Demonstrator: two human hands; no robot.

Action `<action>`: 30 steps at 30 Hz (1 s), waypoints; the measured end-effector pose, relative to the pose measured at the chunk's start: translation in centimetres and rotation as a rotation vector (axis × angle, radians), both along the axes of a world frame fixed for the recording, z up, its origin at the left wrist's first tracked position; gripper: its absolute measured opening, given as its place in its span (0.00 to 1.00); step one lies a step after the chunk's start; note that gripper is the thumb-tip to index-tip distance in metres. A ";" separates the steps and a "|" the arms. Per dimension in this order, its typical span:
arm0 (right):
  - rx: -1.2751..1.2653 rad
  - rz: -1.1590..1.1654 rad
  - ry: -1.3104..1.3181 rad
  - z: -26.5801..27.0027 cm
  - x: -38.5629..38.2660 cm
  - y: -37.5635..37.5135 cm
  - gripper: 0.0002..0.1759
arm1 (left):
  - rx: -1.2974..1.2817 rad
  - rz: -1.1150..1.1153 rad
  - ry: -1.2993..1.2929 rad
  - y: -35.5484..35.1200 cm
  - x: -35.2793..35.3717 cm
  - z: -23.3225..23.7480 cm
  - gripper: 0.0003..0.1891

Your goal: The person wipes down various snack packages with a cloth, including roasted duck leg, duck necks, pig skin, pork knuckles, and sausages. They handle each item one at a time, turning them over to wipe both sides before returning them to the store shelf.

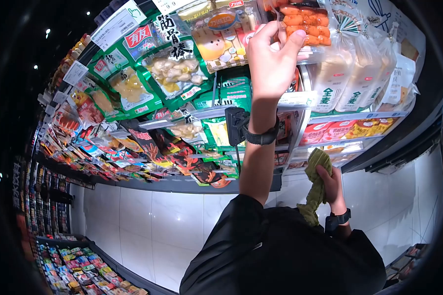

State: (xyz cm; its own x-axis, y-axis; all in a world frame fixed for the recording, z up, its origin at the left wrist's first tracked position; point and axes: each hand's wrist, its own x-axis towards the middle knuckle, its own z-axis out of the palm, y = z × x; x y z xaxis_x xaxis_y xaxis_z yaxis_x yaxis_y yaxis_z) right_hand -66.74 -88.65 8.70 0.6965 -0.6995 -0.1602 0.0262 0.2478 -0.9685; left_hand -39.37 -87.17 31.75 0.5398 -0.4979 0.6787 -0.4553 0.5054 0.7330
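Observation:
My left hand is raised to the snack display, with thumb and fingers closed on the edge of a clear pack of reddish-orange sausages. Just left of it hangs a yellow-brown snack pack with a cartoon figure. Lower down on the right, my right hand is closed round a bunched green cloth, whose loose end hangs down against my dark clothing. Each wrist wears a black strap; the left one carries a black device.
Green snack bags hang on hooks to the left, with price tags above. Bagged white loaves stand on a shelf at right, pink and yellow packs below. Pale floor tiles lie beneath. Another stocked display is at lower left.

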 end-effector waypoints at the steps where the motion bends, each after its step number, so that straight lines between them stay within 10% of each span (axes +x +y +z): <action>1: -0.007 0.006 -0.012 0.1 -0.1 -0.1 0.16 | 0.001 0.006 -0.001 0.3 -0.7 0.3 0.09; 12: 0.027 0.072 0.002 0.4 -1.6 -1.4 0.16 | -0.081 -0.393 0.376 4.8 -5.6 0.6 0.22; 21: 0.209 -0.216 -0.147 -0.7 -3.9 -3.4 0.18 | -0.058 -0.961 1.266 12.5 -11.7 -18.6 0.40; 30: 0.101 -0.441 -0.354 4.9 -2.0 1.8 0.22 | -0.003 -1.124 1.308 16.4 -14.1 -26.1 0.38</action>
